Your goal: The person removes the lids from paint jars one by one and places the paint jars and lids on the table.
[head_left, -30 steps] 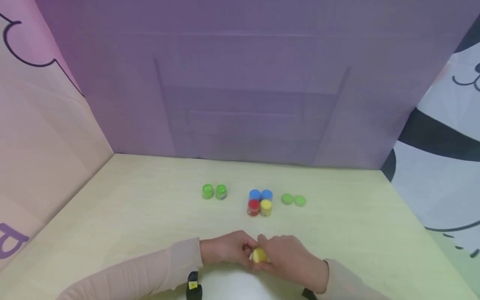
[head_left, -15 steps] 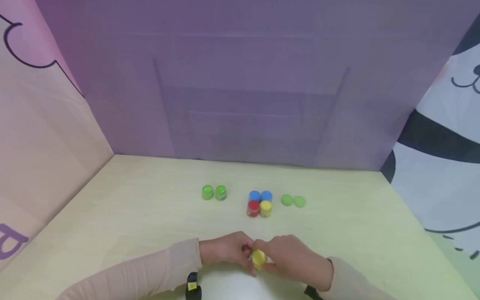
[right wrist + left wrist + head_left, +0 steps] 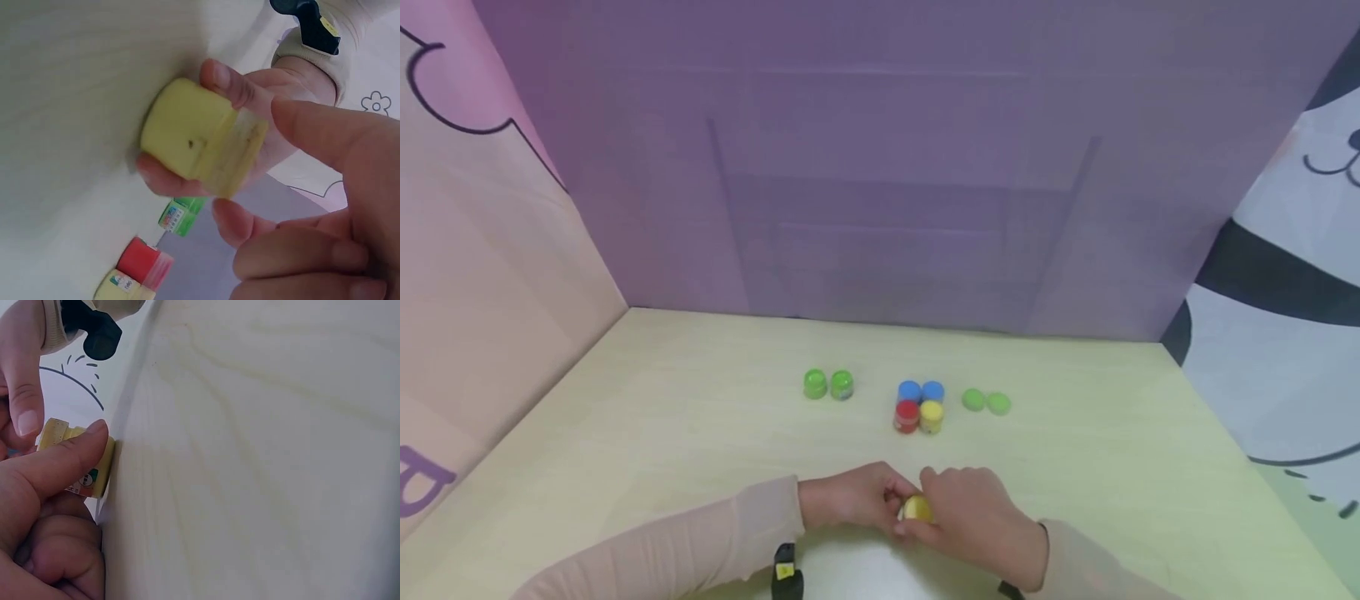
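A small yellow paint jar [image 3: 187, 128] is held in my left hand [image 3: 857, 500], its thumb and a finger pinching the body from both sides. The left wrist view shows a printed label on the jar [image 3: 90, 478]. My right hand [image 3: 977, 517] curls its thumb and fingers round the jar's rim end. In the right wrist view this end looks translucent, and the right hand's fingertips lie close at its edges; firm contact is hard to judge. Both hands are low over the table's near part.
Beyond the hands stand two blue jars [image 3: 921, 390], a red jar [image 3: 907, 417] and another yellow jar [image 3: 932, 417], grouped together. Two green jars [image 3: 829, 384] are to their left, two flat green lids [image 3: 987, 401] to their right. A purple panel [image 3: 880, 183] rises behind the table.
My right hand has turned back and forth round the jar's end and now covers more of it than half a second ago. My left hand stays nearly still.
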`<state>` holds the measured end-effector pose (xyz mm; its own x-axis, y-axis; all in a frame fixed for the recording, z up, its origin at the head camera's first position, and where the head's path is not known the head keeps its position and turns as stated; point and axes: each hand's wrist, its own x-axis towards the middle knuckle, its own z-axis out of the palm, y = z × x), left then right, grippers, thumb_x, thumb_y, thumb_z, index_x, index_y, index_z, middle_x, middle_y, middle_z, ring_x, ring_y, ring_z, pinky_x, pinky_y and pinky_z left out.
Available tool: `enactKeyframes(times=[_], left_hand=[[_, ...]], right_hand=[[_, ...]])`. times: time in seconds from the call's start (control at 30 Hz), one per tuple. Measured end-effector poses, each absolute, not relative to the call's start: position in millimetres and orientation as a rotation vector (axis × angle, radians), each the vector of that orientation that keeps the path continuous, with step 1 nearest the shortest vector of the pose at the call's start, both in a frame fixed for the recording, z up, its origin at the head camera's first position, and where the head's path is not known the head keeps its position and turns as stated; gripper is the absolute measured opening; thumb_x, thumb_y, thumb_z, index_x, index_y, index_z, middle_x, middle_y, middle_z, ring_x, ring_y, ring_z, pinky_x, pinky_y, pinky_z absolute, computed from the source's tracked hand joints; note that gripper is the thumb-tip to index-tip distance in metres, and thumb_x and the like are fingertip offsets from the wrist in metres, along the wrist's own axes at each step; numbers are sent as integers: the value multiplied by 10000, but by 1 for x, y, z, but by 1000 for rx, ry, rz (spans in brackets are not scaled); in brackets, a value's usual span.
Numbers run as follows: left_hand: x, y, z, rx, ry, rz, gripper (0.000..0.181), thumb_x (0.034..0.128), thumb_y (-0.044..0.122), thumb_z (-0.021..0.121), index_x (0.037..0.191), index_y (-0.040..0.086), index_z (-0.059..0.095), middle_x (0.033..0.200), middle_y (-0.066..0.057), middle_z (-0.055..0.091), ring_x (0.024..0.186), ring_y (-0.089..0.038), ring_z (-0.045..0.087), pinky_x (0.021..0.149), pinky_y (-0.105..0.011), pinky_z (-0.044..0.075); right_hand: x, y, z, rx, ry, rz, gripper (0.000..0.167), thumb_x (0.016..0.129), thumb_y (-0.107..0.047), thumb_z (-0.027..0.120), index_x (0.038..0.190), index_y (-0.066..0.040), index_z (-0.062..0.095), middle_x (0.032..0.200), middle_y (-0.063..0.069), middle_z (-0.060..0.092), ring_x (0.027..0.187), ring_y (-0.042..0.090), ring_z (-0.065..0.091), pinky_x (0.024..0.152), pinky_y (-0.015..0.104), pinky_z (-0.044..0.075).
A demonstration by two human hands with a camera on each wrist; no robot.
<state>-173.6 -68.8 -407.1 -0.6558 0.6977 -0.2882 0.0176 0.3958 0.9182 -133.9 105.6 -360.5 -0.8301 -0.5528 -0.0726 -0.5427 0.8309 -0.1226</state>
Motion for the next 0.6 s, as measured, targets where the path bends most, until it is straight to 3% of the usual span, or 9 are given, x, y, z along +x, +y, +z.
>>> enactKeyframes(times=[0.6], left_hand=[[-175, -70, -410, 612, 1959, 1294, 306, 737, -35, 736, 996, 127, 720, 547, 30, 444, 511, -96, 346, 521, -198, 315]], right_hand=[[-136, 108, -358, -973, 2796, -213, 324, 811, -380, 707, 908, -114, 552, 592, -76, 432, 496, 64, 383, 464, 201, 349]])
